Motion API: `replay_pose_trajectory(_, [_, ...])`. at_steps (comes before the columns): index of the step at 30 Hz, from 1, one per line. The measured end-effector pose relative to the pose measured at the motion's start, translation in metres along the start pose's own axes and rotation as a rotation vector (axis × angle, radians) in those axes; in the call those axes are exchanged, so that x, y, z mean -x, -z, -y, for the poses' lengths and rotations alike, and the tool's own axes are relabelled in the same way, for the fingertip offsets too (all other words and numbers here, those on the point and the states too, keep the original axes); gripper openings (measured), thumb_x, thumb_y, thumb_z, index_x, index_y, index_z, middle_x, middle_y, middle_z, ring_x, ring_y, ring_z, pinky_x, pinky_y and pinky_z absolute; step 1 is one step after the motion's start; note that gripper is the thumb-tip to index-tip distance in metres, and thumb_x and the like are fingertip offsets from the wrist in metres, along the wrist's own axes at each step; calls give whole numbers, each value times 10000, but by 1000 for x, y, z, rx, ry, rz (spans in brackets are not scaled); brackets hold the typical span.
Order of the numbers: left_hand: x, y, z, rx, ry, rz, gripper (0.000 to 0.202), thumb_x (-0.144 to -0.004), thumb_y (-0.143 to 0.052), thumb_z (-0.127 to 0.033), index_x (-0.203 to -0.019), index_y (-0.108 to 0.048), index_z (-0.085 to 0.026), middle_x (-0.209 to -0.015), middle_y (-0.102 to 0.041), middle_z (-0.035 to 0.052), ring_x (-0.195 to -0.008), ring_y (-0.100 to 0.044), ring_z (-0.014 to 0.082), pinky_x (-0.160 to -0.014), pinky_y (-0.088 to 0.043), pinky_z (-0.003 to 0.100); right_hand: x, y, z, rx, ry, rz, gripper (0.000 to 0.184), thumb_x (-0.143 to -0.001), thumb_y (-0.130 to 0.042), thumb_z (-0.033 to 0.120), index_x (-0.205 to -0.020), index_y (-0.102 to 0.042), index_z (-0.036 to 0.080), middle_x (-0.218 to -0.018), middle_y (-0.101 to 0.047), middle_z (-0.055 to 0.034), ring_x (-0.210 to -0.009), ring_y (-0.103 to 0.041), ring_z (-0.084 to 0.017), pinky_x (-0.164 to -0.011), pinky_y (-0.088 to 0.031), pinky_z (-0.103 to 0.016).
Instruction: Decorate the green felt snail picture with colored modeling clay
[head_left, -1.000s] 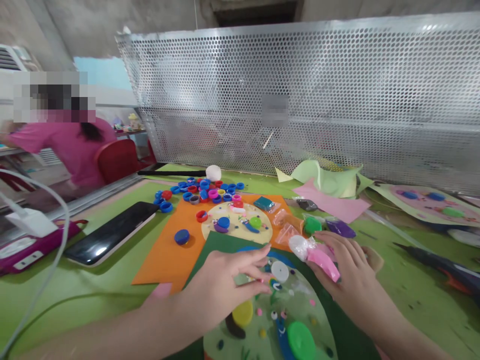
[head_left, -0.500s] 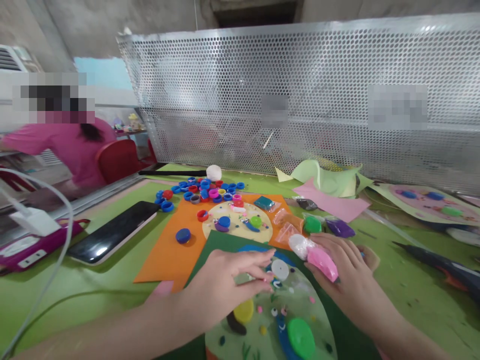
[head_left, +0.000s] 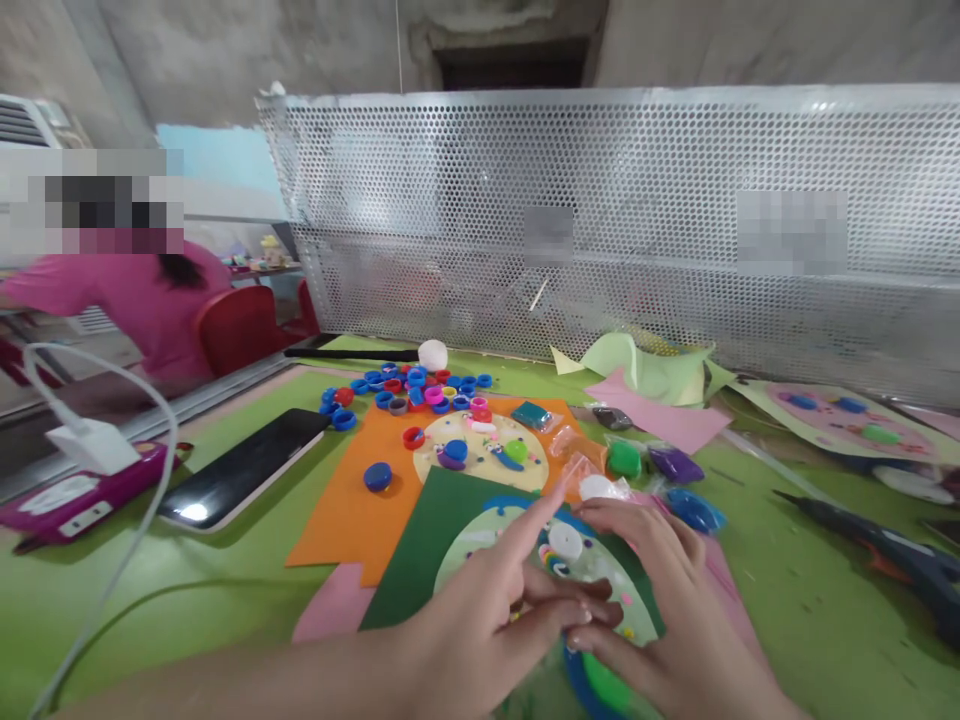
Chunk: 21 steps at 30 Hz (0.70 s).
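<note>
Both hands low over the work, fingertips meeting: left hand (head_left: 495,610) half open, fingers bent loosely; right hand (head_left: 667,590) arched, its thumb and fingers apart. Anything small pinched between them is hidden; cannot tell. Directly beneath, partly covered by them, a round collage (head_left: 461,565) of pale green, smooth-faced, dotted with small soft-looking pellets, set on a matte dark green sheet (head_left: 405,545). On it, a flat white disc (head_left: 565,541) near the far edge and a broad bright green disc (head_left: 602,685) below the fingertips, a curved blue strip alongside. Farther off, a cream round collage (head_left: 480,483) with capped, snail-like figures lies on an orange sheet (head_left: 337,530). Behind and left of it, a heap of ring-rimmed plastic bottle caps (head_left: 431,392), mostly blue, some red and pink; one solid blue cap (head_left: 378,477) sits apart on the orange. Right of the cream round, crinkled clear packets with soft lumps: green packet (head_left: 624,459), purple packet (head_left: 675,462), blue packet (head_left: 694,510). Dark glue gun (head_left: 885,550), tapered nozzle, at right on the green bench (head_left: 202,615); glossy black phone (head_left: 247,465) at left. Perforated metal panel (head_left: 637,170) stands behind.
</note>
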<state>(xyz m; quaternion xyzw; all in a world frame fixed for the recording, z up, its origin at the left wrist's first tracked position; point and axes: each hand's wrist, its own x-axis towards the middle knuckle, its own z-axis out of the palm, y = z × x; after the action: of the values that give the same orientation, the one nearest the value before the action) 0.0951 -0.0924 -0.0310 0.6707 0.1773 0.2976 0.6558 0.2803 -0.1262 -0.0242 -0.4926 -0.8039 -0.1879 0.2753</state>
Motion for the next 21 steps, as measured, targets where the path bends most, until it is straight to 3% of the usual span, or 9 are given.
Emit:
replay_pose_trajectory(6, [2,-1,-19,47,48,8,639,-907,-422,-475,-1422,-151,-212,-1108,-641,114,-1037,-604,217,-899,-486,384,-5,2,3,-36,31,-50,401,-750,-587,391,-1072,-434,208,-988,-641,-61,-909,-601,-242,-747,-388,-374])
replay_pose_trajectory(9, [4,-3,-27,-26,33,36,739,-899,-346,-554,-1435,-1,-180,-1086,-645,125,-1047,-593,220,-910,-469,390,-8,0,7,-56,47,-33,421,-735,-582,335,-1094,-412,198,-1017,-626,-80,-952,-581,-253,-790,-365,-396])
replay_pose_trajectory(11, [5,-2,-25,-132,-63,102,828,-898,-279,-588,-1399,190,-124,-1121,-621,163,-1050,-588,236,-929,-443,409,-10,-2,12,-91,23,5,454,-708,-567,279,-1117,-384,200,-1035,-613,-89,-962,-570,-258,-811,-359,-415])
replay_pose_trajectory(13, [6,0,-19,-354,-252,162,872,-902,-261,-587,-1344,304,-91,-1149,-596,198,-1032,-593,265,-920,-436,424,-14,-2,17,-141,-24,45,494,-671,-539,239,-1131,-364,203,-1037,-600,-95,-953,-567,-259,-801,-373,-424])
replay_pose_trajectory(16, [5,6,-10,-813,-503,151,878,-910,-382,-495,-1346,301,-160,-1104,-627,168,-1004,-602,301,-885,-442,439,-21,-2,25,-185,-74,67,535,-627,-511,221,-1142,-368,197,-1036,-587,-102,-946,-564,-260,-760,-399,-413])
replay_pose_trajectory(18, [5,9,-10,-980,-542,126,905,-898,-448,-443,-1350,286,-168,-1047,-657,147,-940,-630,302,-840,-465,427,-25,0,28,-182,-67,35,519,-622,-488,206,-1132,-392,196,-1047,-584,-104,-972,-555,-264,-765,-394,-414])
replay_pose_trajectory(21, [5,13,-20,-1036,-545,132,851,-918,-404,-422,-1352,270,-137,-1015,-668,134,-901,-644,278,-810,-483,386,-27,4,25,-139,-32,10,479,-644,-491,204,-1117,-410,212,-1065,-589,-93,-1001,-545,-269,-799,-371,-432])
